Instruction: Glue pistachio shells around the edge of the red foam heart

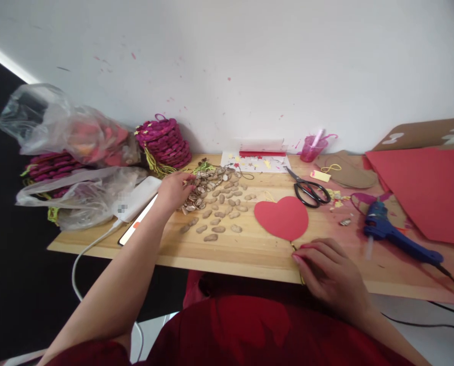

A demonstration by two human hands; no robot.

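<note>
A red paper heart [281, 218] lies flat near the middle of the wooden table, its tip towards me. Just below that tip, my right hand [328, 269] is closed, fingertips pinched on a thin yellow and dark cord that hangs from the heart. My left hand [176, 190] reaches to the left edge of a pile of brown-and-white shell pieces [202, 187], its fingers apart and touching the pile; whether it holds a piece is hidden. Several whole peanuts [218, 229] are spread between the pile and the heart.
Black scissors [311, 193] and a blue glue gun [394, 235] lie right of the heart. Red sheets [425, 188] cover the far right. Behind stand a pink cup [311, 148] and a purple braided stack [163, 142]. Plastic bags [85, 203], a phone [138, 223] and a white power bank [137, 199] are left.
</note>
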